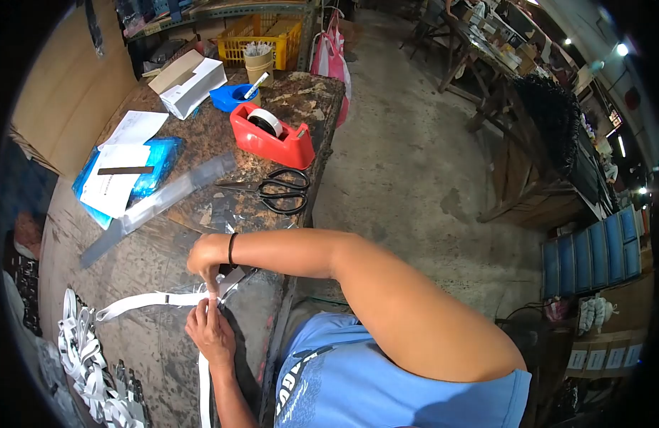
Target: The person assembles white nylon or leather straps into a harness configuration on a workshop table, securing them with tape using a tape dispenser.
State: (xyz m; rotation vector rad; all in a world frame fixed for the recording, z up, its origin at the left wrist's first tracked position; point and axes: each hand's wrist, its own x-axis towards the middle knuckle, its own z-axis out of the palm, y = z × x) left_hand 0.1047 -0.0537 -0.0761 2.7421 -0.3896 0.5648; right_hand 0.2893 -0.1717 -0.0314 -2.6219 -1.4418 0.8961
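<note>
A white strap [133, 305] with a dark band across it lies on the worktable, reaching to where my two hands meet. My right hand [210, 255], with a black band at the wrist, bends down and its fingers pinch the strap's end. Just below, my left hand [212, 332] has its fingertips closed at the same spot. Another length of white strap [204, 389] runs down from beneath my left hand. Beside my right fingers lies a shiny clear and grey piece [234, 278], too small to name. The exact contact point is partly hidden by my fingers.
Black scissors [276, 191], a red tape dispenser [272, 135] and a clear plastic strip [162, 203] lie farther up the worktable [155, 250]. Papers [119, 182] rest on blue plastic. A pile of white straps [90, 367] is at left. The table edge drops to a concrete floor [401, 143].
</note>
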